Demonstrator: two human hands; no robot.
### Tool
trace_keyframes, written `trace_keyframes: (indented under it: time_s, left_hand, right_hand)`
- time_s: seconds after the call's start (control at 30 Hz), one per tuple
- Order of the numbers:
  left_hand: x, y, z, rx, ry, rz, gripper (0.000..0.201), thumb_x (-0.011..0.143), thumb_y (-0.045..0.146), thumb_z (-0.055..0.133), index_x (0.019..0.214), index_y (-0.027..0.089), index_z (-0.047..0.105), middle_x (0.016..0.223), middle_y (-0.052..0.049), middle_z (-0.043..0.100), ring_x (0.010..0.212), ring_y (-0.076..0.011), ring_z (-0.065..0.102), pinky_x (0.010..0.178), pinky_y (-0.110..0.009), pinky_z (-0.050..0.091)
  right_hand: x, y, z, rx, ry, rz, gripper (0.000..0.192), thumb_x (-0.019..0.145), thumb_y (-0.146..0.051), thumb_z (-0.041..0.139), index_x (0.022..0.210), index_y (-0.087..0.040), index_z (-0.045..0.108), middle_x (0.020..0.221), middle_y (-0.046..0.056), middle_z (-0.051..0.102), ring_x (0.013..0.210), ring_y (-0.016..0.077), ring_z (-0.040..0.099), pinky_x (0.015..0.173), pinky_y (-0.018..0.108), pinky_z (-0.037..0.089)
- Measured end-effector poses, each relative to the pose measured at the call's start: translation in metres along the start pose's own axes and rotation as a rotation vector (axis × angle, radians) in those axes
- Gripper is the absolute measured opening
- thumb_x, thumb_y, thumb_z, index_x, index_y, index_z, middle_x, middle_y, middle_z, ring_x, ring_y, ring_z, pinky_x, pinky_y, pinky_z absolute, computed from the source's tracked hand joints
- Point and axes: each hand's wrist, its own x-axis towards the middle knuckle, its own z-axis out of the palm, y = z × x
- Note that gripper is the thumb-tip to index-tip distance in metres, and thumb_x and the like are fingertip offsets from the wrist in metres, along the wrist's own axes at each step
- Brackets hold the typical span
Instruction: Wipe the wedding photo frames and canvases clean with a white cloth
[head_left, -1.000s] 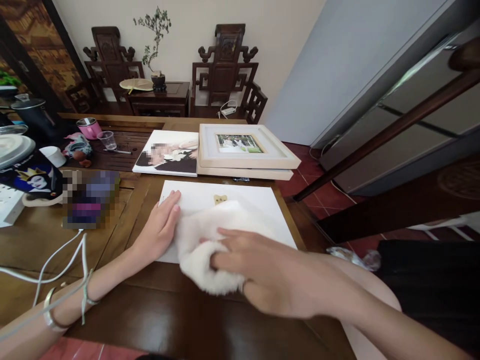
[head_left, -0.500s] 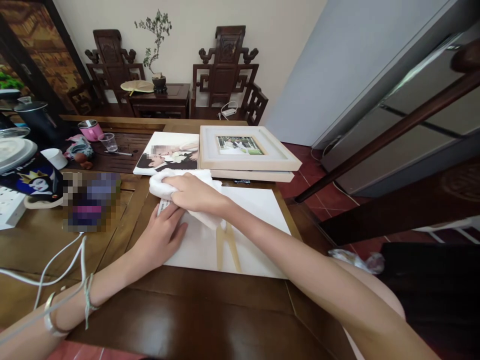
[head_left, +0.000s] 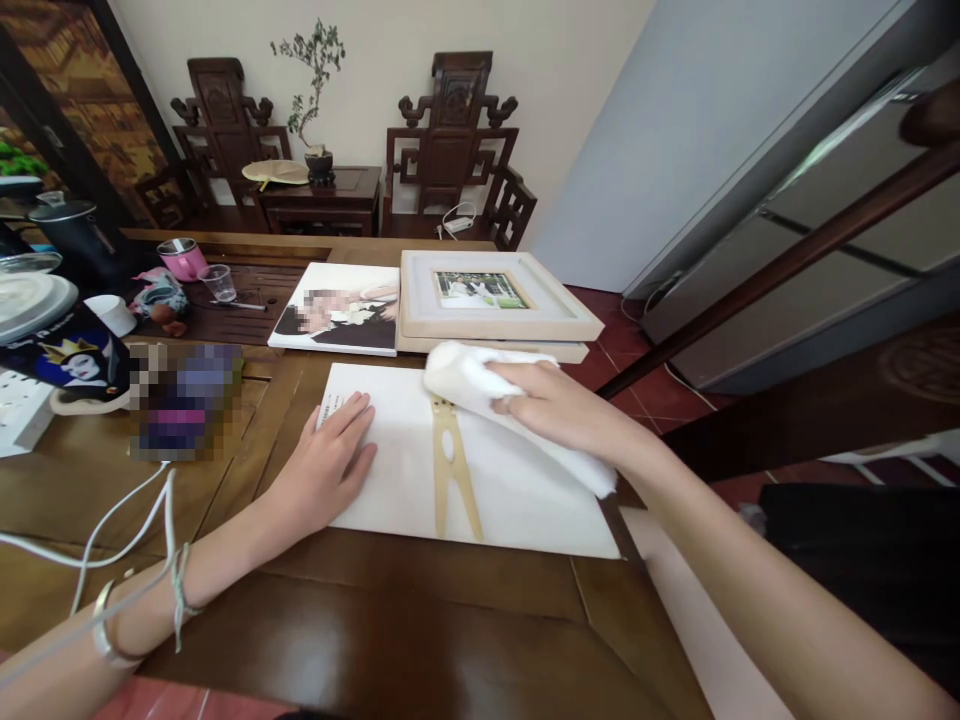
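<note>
A flat white panel lies on the wooden table, with a gold A-shaped stand leg on its face. My left hand rests flat on the panel's left edge, fingers stretched out, beside a small printed label. A folded white towel is gripped in my right hand over the panel's far right part. The towel hangs across the panel's right side and covers that edge. It also hides the top end of the stand leg in part.
Behind the panel lie a photo print and stacked picture frames. On the left are a phone, white cables, a dark cup, a pink mug and a clear plastic cup.
My right hand has swept the towel from the panel's far left corner to its right side, uncovering the label and more of the stand leg. My left hand has stayed in place.
</note>
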Motion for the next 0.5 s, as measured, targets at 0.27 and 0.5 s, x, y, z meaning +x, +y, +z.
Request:
trace_keyframes:
  time_s: [0.27,0.5]
  left_hand:
    - [0.0,0.001,0.001,0.014,0.007,0.007,0.042,0.099,0.026,0.034,0.139,0.016,0.044,0.152,-0.016,0.041,0.143,-0.0298,0.034,0.114,-0.061,0.027]
    - [0.0,0.0,0.001,0.054,0.005,0.02,0.043,0.1,0.027,0.033,0.14,0.014,0.043,0.152,-0.016,0.04,0.144,-0.03,0.034,0.113,-0.06,0.029]
  right_hand:
    - [-0.117,0.014,0.029,-0.097,-0.028,0.088,0.043,0.07,-0.008,0.038,0.096,-0.027,0.066,0.122,0.007,0.067,0.138,0.0317,0.041,0.089,0.043,0.053]
    - [-0.146,0.016,0.007,-0.021,-0.137,0.012,0.038,0.066,-0.016,0.049,0.09,-0.03,0.075,0.117,0.004,0.072,0.119,0.0331,0.061,0.086,0.039,0.057]
